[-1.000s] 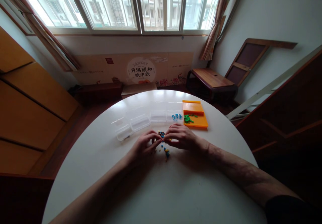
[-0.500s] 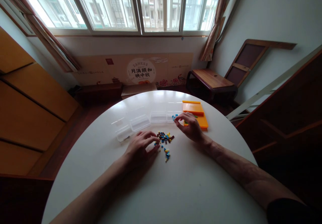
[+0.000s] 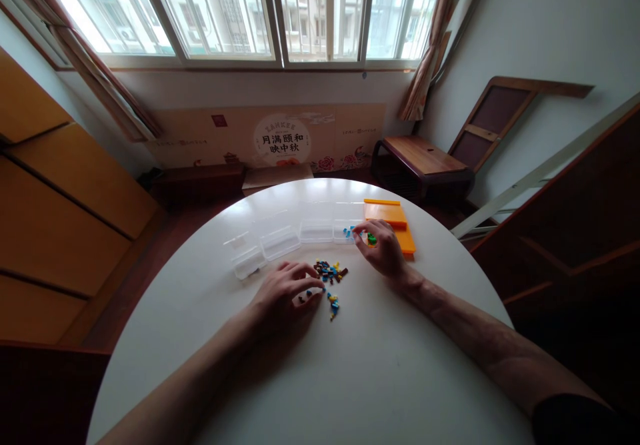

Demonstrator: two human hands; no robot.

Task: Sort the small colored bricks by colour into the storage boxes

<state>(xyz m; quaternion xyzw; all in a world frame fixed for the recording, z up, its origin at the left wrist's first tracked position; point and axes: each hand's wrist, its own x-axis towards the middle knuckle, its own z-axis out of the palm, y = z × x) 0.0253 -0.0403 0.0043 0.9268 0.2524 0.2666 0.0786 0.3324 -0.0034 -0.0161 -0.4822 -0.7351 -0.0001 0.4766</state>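
My left hand [image 3: 286, 290] rests low over the white table at the left edge of a loose pile of small toy bricks [image 3: 330, 272]. Its fingers are apart, and the index fingertip meets or nearly meets a small blue brick [image 3: 324, 289]. Brown, yellow and blue bricks make up the pile, with a smaller cluster [image 3: 334, 305] nearer me. My right hand [image 3: 383, 248] hovers at the clear box holding light-blue bricks [image 3: 347, 232], fingers bent and slightly parted, nothing visible between them. Green bricks [image 3: 371, 239] show just under its fingers.
Clear plastic boxes with raised lids stand in an arc: one at the left [image 3: 249, 263], one beside it [image 3: 280, 245], another in the middle [image 3: 317, 233]. An orange box [image 3: 407, 240] lies open at the right. The round table [image 3: 350, 378] curves away towards a wooden stool [image 3: 425, 154].
My left index finger has stretched right to the small blue brick, uncovering bricks beneath the hand. My right hand has drawn slightly right from the light-blue bricks, and the green ones show more.
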